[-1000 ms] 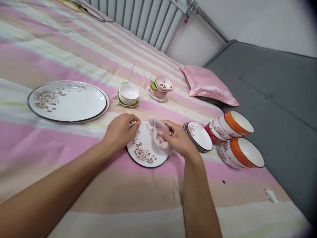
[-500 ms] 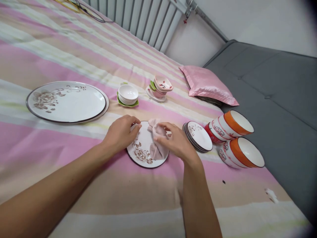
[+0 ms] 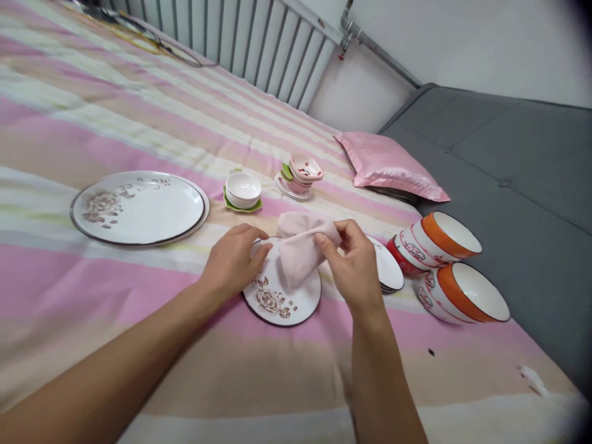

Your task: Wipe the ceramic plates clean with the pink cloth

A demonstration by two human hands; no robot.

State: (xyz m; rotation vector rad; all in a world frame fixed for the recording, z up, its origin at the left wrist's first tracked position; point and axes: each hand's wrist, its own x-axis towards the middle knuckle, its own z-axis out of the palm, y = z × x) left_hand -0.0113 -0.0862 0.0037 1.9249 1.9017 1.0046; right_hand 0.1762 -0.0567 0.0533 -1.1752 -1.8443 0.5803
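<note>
A round white plate (image 3: 282,308) with a dark rim and brown flower print lies on the striped bed cover in front of me. At its upper left edge, my left hand (image 3: 235,256) has its thumb and fingers closed on the rim. My right hand (image 3: 354,262) pinches a pale pink cloth (image 3: 300,246) between thumb and fingers. The cloth hangs folded over the plate's upper right part and hides it. Just behind my right hand is a stack of smaller plates (image 3: 388,266), partly covered by that hand.
Large oval plates (image 3: 143,213) lie at left. Small white bowls (image 3: 243,187) on a green dish and pink square bowls (image 3: 306,169) stand beyond. Stacked orange-rimmed bowls (image 3: 456,293) lean at right, near a pink pillow (image 3: 393,163) and the grey headboard (image 3: 499,142).
My right hand has lifted the cloth up from the plate's surface and moved slightly right, so the cloth hangs more spread out. My left hand stays at the rim. The view has shifted slightly.
</note>
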